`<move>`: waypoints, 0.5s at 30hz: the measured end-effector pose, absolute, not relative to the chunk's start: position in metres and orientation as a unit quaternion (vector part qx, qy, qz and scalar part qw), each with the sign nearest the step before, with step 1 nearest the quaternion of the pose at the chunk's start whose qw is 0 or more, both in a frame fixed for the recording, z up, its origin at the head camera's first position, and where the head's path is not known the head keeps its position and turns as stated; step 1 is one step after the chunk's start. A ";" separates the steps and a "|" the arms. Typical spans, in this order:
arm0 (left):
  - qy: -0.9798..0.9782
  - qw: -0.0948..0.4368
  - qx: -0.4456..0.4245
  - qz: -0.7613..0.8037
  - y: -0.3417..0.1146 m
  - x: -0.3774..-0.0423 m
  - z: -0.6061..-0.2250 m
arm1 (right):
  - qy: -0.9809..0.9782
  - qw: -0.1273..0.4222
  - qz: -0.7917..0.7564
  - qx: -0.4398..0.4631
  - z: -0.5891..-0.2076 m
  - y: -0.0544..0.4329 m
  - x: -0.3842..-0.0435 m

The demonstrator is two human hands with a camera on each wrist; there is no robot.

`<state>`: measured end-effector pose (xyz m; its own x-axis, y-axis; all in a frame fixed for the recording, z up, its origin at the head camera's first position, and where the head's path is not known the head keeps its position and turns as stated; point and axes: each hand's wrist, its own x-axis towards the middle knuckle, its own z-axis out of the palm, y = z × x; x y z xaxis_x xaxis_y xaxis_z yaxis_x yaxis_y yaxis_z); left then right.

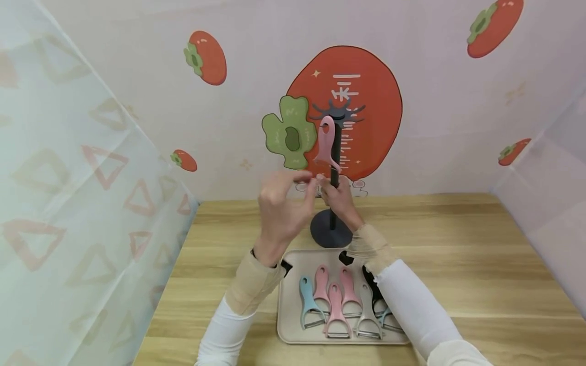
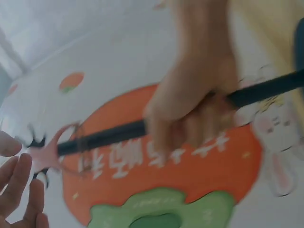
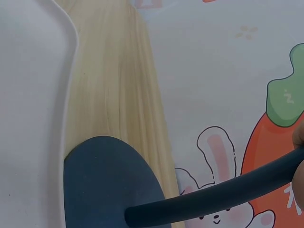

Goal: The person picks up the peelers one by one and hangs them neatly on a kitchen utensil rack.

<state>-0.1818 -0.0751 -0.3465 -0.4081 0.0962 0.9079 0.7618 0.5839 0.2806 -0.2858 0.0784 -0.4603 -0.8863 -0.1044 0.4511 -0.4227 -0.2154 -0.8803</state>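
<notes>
A pink peeler (image 1: 326,140) hangs by the hole in its handle from a hook of a dark rack with a star of curved hooks (image 1: 338,113) on top. My right hand (image 1: 339,200) grips the rack's upright pole (image 1: 333,218) below the peeler. My left hand (image 1: 285,211) is raised just left of the pole, fingers loosely bent, holding nothing. In the left wrist view, the left fingers (image 2: 18,190) appear at the edge, close to the pink peeler (image 2: 47,154). The right wrist view shows the pole (image 3: 213,192) rising from its round base (image 3: 111,175).
A beige tray (image 1: 289,333) in front of the rack holds several peelers: pink, blue, grey (image 1: 368,312) and black. My right forearm partly covers its right side. The wooden table (image 1: 458,274) meets a printed cloth backdrop behind the rack and cloth walls at both sides.
</notes>
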 end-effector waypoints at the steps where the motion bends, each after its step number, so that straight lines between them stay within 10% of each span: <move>1: -0.766 0.445 -0.297 -0.357 -0.077 -0.177 -0.355 | -0.615 0.106 0.751 0.214 -0.460 0.078 -0.286; 15: -0.881 0.199 -0.255 -0.344 -0.101 -0.125 -0.457 | -0.605 0.107 0.754 0.233 -0.459 0.078 -0.287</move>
<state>-0.1253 -0.1010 -0.4573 -0.7904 0.3131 0.5265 0.5871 0.6326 0.5051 -0.2869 0.0778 -0.4594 -0.8687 -0.1214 0.4803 -0.4426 -0.2454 -0.8625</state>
